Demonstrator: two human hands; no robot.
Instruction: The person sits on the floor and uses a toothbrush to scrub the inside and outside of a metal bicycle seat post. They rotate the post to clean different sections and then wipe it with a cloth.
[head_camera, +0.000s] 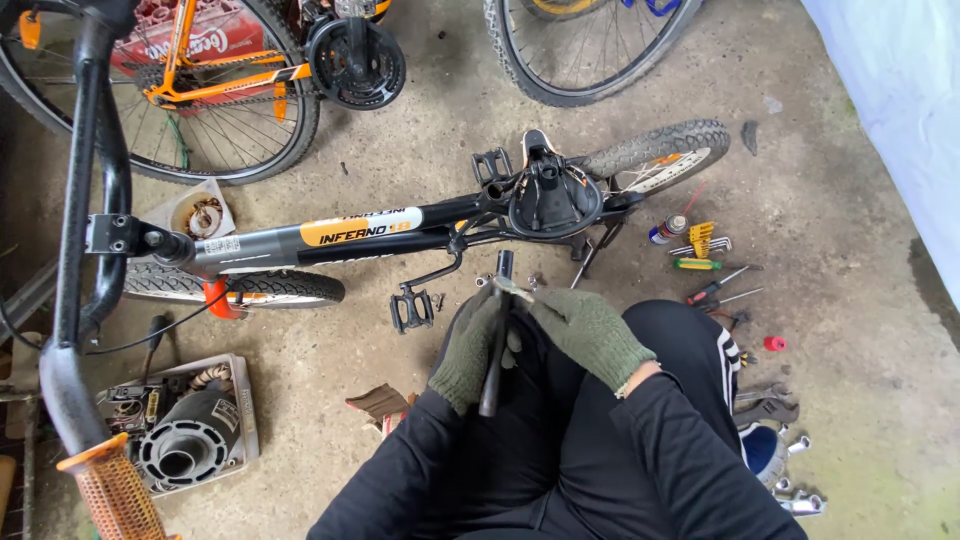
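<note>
The left hand (468, 350) closes its gloved fingers around a dark metal tube (495, 340), held above the lap. The right hand (590, 330) pinches the tube's top end, near the lying bicycle (400, 232).

Two gloved hands (470, 350) (590, 330) are showing; one small bicycle (380, 232) is lying mid-frame, two more bicycles' wheels (230, 120) (590, 50) are standing along the top, two screwdrivers (715, 287) right.
</note>
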